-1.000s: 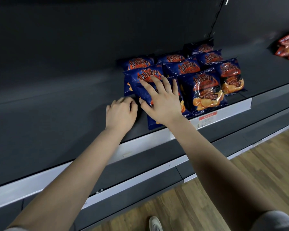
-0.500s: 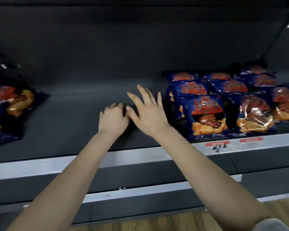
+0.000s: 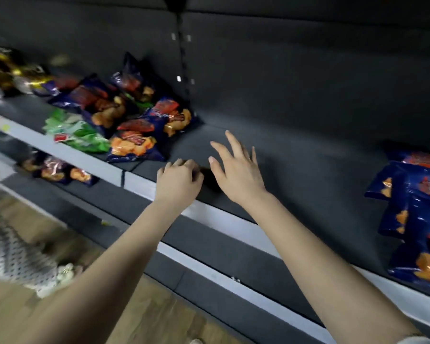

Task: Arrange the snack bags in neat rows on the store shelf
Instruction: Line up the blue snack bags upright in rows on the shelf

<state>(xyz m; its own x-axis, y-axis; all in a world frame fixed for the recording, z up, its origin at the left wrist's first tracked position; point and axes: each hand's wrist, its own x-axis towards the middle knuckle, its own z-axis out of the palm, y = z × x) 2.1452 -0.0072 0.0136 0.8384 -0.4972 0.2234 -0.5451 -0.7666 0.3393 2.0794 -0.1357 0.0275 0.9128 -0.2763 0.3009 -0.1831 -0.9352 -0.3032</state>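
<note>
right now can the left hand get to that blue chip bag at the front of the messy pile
Probably yes. The left hand hovers loosely curled over the shelf, empty, and the blue chip bag lies just to its left at the front edge. Only bare shelf lies between them, and nothing covers the bag.

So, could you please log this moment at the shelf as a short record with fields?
left hand: fingers curled, holding nothing visible, at the shelf front edge
right hand: fingers spread, empty, above bare shelf
loose pile: jumbled blue bags plus a green bag, left of both hands
arranged blue bags: at the right edge, partly cut off
lower shelf bags: a few, lying flat
</note>
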